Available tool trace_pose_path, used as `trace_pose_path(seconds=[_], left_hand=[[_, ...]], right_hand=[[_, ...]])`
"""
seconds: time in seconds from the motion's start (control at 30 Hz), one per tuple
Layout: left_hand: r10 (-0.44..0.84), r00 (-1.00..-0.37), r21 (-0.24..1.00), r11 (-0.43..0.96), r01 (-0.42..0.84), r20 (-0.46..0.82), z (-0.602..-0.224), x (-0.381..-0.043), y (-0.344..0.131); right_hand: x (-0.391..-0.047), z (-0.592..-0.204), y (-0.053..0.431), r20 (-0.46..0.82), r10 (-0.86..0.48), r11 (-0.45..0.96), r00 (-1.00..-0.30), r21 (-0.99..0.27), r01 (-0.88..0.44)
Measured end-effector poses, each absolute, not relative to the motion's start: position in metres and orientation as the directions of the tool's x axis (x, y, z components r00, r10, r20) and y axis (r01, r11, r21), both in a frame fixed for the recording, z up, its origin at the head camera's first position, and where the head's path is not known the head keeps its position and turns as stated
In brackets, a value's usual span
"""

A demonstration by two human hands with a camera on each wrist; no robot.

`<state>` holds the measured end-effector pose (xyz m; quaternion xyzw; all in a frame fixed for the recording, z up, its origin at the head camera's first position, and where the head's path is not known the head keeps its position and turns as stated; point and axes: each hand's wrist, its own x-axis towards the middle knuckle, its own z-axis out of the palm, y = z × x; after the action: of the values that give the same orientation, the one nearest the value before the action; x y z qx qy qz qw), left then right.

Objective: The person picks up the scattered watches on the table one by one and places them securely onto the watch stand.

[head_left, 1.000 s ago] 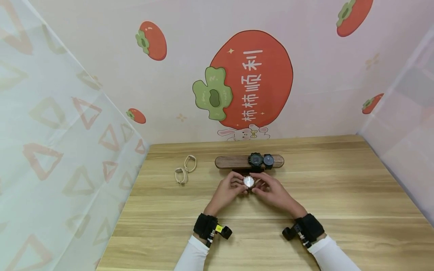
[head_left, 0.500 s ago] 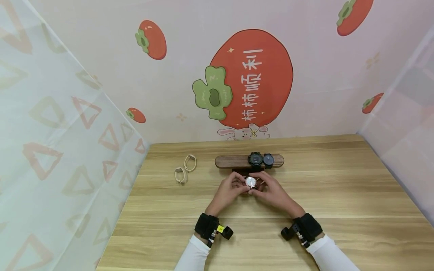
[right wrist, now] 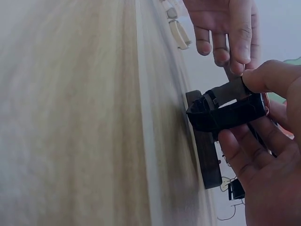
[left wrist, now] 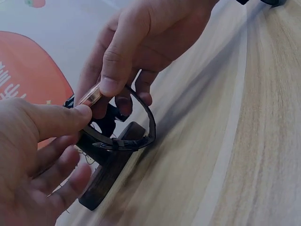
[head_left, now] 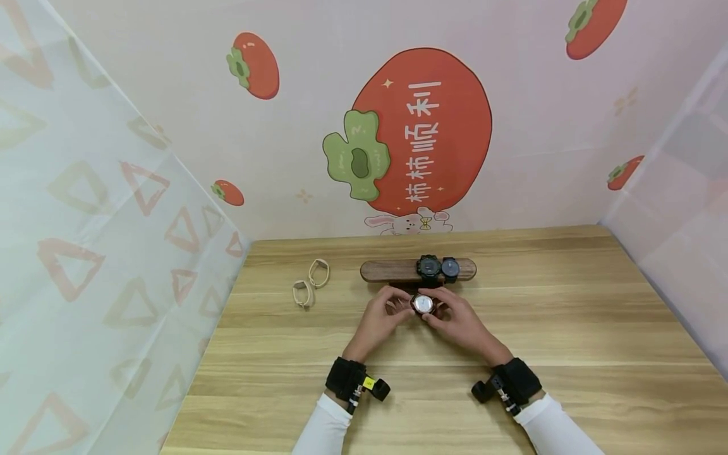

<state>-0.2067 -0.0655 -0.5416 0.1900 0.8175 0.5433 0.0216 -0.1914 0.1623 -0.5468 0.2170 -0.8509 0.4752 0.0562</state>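
Note:
Both hands hold a wristwatch with a pale round dial (head_left: 423, 304) close in front of a dark wooden watch stand (head_left: 388, 272). The left hand (head_left: 380, 317) pinches the left side of the case; its lower fingers hang loosely below in the left wrist view. From the other side, the right hand (head_left: 463, 323) grips the case between thumb and fingers. The watch's dark strap (left wrist: 151, 123) makes a closed loop beneath the case, apart from the stand's base (left wrist: 96, 190). In the right wrist view the strap's black band (right wrist: 230, 117) faces the camera.
Two dark watches, a bulky one (head_left: 428, 268) and a smaller one (head_left: 450, 270), sit on the stand's right part. Two slim beige wristbands, one farther back (head_left: 327, 278) and one nearer (head_left: 308, 294), stand on the wooden table (head_left: 569, 328) to the left. Printed walls enclose the table.
The watch has shifted slightly to the right between the hands, its dial tilting a little. The fingers have adjusted around the case. The stand, its watches and the wristbands stay put.

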Motion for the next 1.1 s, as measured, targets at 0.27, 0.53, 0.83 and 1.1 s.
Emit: trace_pose_path(seconds=[0.27, 0.53, 0.83, 1.1], left_hand=[[0.368, -0.914, 0.907, 0.305, 0.292, 0.171, -0.5428, -0.2068, -0.0653], [0.364, -0.919, 0.909, 0.313, 0.276, 0.154, -0.5423, -0.2055, -0.0625], [0.354, -0.927, 0.922, 0.301, 0.243, 0.129, -0.5421, -0.2039, -0.0627], [0.363, -0.922, 0.939, 0.250, 0.238, 0.137, -0.5431, -0.2032, -0.0610]], right_hand=[[-0.1900, -0.5468, 0.1628, 0.344, -0.328, 0.419, -0.880, -0.782, -0.462], [-0.1876, -0.5433, 0.1640, 0.279, -0.322, 0.420, -0.905, -0.814, -0.401], [-0.1877, -0.5417, 0.1652, 0.278, -0.343, 0.399, -0.897, -0.822, -0.407], [-0.1877, -0.5417, 0.1653, 0.268, -0.332, 0.402, -0.904, -0.827, -0.393]])
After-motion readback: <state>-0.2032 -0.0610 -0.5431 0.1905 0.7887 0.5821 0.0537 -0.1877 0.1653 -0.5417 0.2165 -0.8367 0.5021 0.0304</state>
